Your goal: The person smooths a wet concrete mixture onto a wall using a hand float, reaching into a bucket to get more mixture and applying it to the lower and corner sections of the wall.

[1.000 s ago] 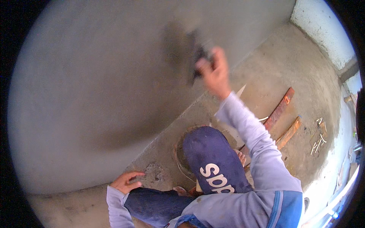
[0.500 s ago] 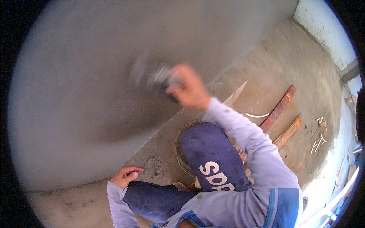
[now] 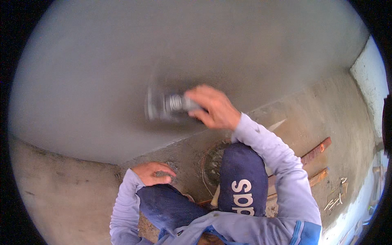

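Against the smooth grey plastered wall (image 3: 102,73), my right hand (image 3: 214,107) is closed round the handle of a hand tool (image 3: 176,103). The tool has a grey handle, a ridged silvery collar and a wide head smeared by motion, so its exact kind cannot be told. Its head points left and lies over the wall surface. My left hand (image 3: 154,173) hangs over my left knee near the foot of the wall, its fingers stretched out and nothing in them.
Beyond my right knee, a bucket-like round container (image 3: 212,165) stands partly hidden. On the floor to the right lie a reddish board (image 3: 316,151), a wooden piece (image 3: 318,177) and several thin white scraps (image 3: 335,201). A pale wall (image 3: 369,85) closes the far right corner.
The view has turned toward the right, with more wall showing along the top. My right hand has swept the tool slightly lower. My left hand stays by the knee.
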A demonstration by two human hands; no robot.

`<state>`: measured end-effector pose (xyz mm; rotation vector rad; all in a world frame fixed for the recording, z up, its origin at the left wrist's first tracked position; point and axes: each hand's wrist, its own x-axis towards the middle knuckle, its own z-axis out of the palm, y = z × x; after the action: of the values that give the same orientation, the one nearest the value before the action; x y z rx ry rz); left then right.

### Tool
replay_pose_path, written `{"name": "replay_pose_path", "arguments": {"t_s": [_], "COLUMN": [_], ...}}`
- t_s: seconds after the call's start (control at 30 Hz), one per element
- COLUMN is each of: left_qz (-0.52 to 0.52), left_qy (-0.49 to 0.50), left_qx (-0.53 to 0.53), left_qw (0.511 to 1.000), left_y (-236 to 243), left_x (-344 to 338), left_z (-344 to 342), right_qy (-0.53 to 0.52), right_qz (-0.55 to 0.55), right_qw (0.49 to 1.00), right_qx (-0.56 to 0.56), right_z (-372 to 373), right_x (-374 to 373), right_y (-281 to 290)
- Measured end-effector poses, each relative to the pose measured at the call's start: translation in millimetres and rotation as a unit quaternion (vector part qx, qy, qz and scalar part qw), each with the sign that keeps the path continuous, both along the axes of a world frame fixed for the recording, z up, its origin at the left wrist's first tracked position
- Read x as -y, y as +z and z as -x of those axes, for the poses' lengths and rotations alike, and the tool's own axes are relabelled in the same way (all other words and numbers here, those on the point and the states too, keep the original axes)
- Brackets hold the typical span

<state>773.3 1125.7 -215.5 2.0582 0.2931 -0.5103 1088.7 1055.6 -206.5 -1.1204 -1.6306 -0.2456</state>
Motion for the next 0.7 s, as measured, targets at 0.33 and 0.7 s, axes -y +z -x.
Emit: {"name": "replay_pose_path", "arguments": {"t_s": [0.33, 0.7], "left_qz": [-0.106, -0.112], "left_qy": [-0.040, -0.053], "left_qx": [0.030, 0.024], "left_qw": [0.993, 0.992], "left_y": [18.4, 10.5], "left_x": [34.6, 27.2], "left_z": [42.4, 56.7], "right_qy": [-0.255, -0.099], "right_qz": [-0.177, -0.035], "right_qw": [0.949, 0.992], "right_qx": [-0.050, 0.070], "right_z": [-43.0, 56.6], "right_x": [-4.5, 3.9], "right_y": [97.7, 44.8]}}
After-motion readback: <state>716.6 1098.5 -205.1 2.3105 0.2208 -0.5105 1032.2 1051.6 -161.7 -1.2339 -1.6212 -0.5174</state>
